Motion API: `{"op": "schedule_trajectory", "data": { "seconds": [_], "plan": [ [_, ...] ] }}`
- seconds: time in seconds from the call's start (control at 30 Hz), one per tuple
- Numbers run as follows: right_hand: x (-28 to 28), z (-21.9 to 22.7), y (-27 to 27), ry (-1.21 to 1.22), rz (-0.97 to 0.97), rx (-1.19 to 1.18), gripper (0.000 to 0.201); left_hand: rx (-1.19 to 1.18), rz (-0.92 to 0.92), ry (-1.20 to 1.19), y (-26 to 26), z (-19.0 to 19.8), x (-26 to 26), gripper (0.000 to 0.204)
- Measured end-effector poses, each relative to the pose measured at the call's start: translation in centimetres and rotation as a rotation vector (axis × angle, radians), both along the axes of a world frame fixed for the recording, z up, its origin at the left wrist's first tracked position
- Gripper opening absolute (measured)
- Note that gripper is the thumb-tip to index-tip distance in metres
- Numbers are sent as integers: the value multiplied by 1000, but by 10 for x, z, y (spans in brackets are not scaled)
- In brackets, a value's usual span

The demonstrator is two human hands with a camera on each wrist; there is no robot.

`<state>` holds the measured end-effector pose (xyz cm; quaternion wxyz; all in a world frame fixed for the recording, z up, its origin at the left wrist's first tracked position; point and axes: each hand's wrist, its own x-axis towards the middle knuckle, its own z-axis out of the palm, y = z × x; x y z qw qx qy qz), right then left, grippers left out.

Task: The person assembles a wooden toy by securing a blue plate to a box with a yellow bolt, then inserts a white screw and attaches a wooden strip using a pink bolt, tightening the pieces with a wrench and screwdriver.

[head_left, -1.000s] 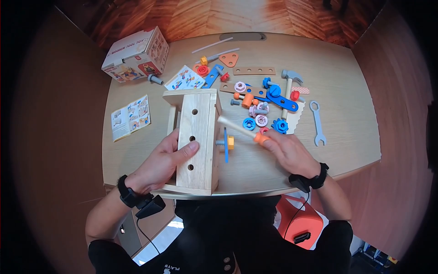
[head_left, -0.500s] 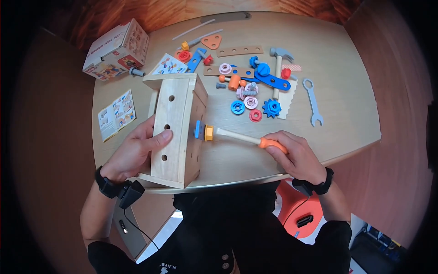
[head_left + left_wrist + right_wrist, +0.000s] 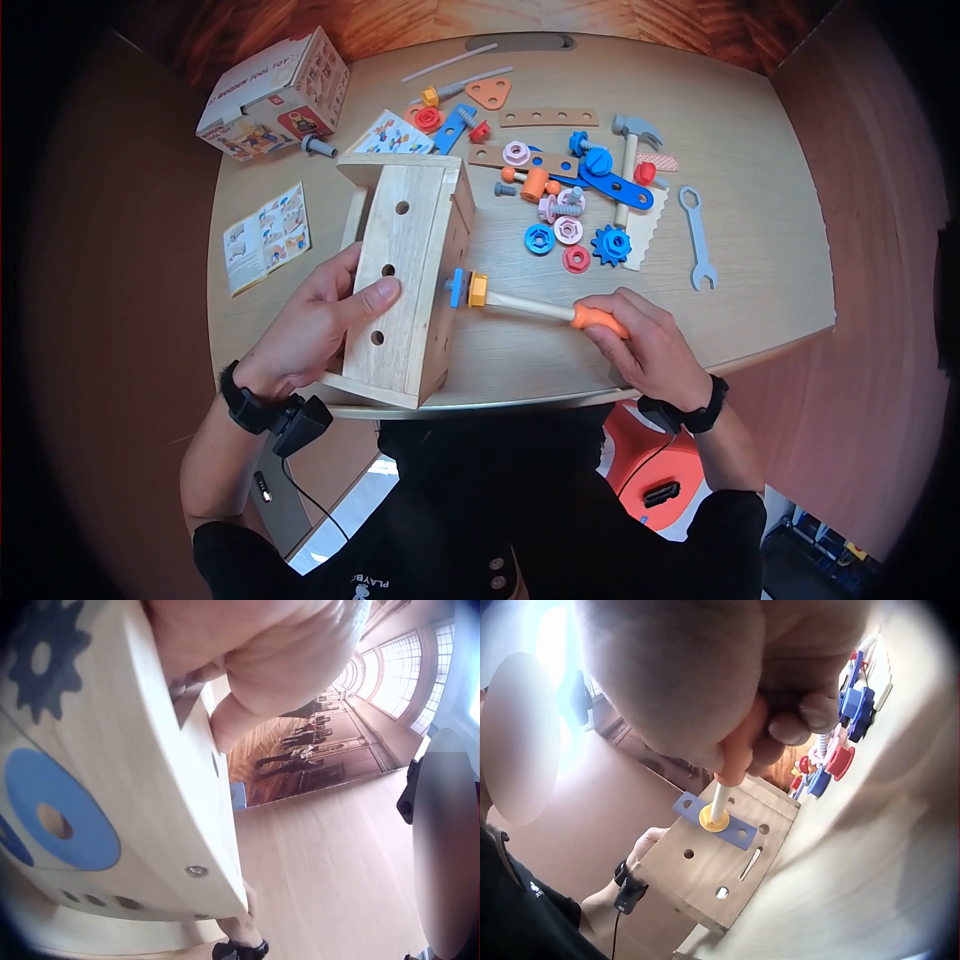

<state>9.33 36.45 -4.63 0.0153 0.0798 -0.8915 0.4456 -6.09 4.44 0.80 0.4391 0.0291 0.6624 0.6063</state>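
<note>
A pale wooden box point(image 3: 412, 237) with round holes stands at the table's near edge. My left hand point(image 3: 325, 325) grips it from the left, thumb pressed on the panel between two holes. On the box's right face, a yellow bolt point(image 3: 479, 291) passes through a short blue strip with holes point(image 3: 739, 833); its grey thread shows between strip and wood. My right hand point(image 3: 655, 345) holds a toy screwdriver point(image 3: 530, 305) by its orange handle, the pale tip right at the bolt's head. In the left wrist view, the box's end panel point(image 3: 150, 802) carries a printed gear and a blue disc.
Behind the box lie several loose toy parts: a blue gear point(image 3: 612, 245), a red nut point(image 3: 576, 260) and a hammer point(image 3: 628, 170). A grey wrench point(image 3: 698, 240) lies at right. An instruction sheet point(image 3: 268, 240) and a printed carton point(image 3: 275, 95) are at left.
The screwdriver has moved from beside the box down to the yellow bolt's head. The blue strip has turned on the bolt, and the box is tilted slightly differently.
</note>
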Motion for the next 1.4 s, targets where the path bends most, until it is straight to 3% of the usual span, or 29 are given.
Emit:
{"op": "schedule_trajectory", "data": {
  "seconds": [0.57,0.67,0.73,0.87,1.03,1.17,1.23,1.33,1.4],
  "plan": [
    [5,-6,-3,-38,-1,67,22,-25,-46,91,-3,-2,9,50],
    [3,-13,0,-4,37,-16,21,-15,-38,103,-1,-1,10,51],
    [0,-3,3,-377,36,-58,19,-2,-31,100,-1,-1,11,51],
    [-3,16,-8,-333,-49,-139,18,1,-18,98,1,1,12,51],
    [2,0,-5,-122,-38,-62,22,-7,-39,39,-3,0,8,56],
    [0,7,-7,-304,-16,57,24,19,-20,91,2,0,12,51],
    [-6,18,-15,-251,-78,-68,20,21,7,95,3,2,12,50],
    [-3,11,-15,-45,-59,-35,22,29,4,70,0,1,10,52],
    [-3,6,-12,-84,-37,-7,22,35,-17,35,-2,0,9,52]
  ]
}}
